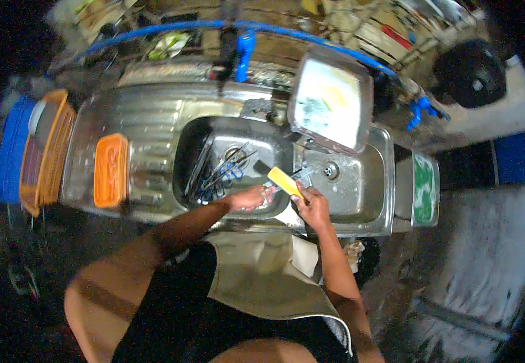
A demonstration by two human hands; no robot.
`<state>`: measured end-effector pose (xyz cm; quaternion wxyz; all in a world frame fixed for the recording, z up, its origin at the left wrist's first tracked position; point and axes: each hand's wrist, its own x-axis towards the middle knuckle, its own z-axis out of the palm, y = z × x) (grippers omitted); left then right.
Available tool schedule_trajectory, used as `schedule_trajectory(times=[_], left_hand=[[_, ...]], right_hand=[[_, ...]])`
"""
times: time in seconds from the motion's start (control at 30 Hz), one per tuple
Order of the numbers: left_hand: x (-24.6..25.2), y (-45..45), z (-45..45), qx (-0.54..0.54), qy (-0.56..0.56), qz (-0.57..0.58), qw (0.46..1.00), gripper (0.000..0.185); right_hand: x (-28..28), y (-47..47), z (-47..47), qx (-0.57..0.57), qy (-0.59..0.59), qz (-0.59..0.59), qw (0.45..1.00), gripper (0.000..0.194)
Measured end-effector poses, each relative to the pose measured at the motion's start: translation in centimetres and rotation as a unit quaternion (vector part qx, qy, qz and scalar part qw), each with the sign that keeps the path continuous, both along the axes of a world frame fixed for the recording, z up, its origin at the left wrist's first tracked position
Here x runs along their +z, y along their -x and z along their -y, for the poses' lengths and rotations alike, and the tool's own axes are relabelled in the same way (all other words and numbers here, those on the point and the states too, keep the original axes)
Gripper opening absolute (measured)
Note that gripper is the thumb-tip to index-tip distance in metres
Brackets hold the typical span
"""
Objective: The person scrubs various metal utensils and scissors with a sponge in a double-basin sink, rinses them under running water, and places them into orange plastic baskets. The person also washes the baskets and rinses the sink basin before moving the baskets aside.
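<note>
My right hand (314,209) grips a yellow block (286,182), which looks like a sponge, over the divider of a steel double sink. Just left of it, my left hand (250,198) is closed on a thin metal utensil (269,194); its shape is partly hidden by the fingers and the block. Below both hands, the left basin (269,145) holds several long metal utensils (199,165) and some blue-handled pieces (230,174). A flat dark piece (261,167) shows beside the yellow block. The right basin (358,195) has a round drain strainer (330,170).
A tub of whitish, soapy-looking liquid (328,100) stands behind the right basin, overhanging it. Stacked orange baskets (111,170) sit on the left drainboard (146,136). Farther left are an orange crate (56,149) and a blue one (15,149). A green-topped container (425,188) is at right; a blue pipe (280,28) runs behind.
</note>
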<state>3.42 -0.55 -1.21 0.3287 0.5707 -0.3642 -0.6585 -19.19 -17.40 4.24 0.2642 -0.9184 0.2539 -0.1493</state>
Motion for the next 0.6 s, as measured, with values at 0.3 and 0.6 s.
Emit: schedule_trajectory(times=[0.3,0.6], left_hand=[[-2.4,1.3,1.5,0.038,0.151,0.159,0.975,0.062],[-2.9,2.6,1.3,0.093,0.115,0.199,0.969,0.059]], right_hand=[[-2.2,0.5,1.6,-0.007,-0.082,-0.039,0.996,0.038],[-2.4,-0.6,-0.4,-0.038,-0.017,0.014,0.999,0.042]])
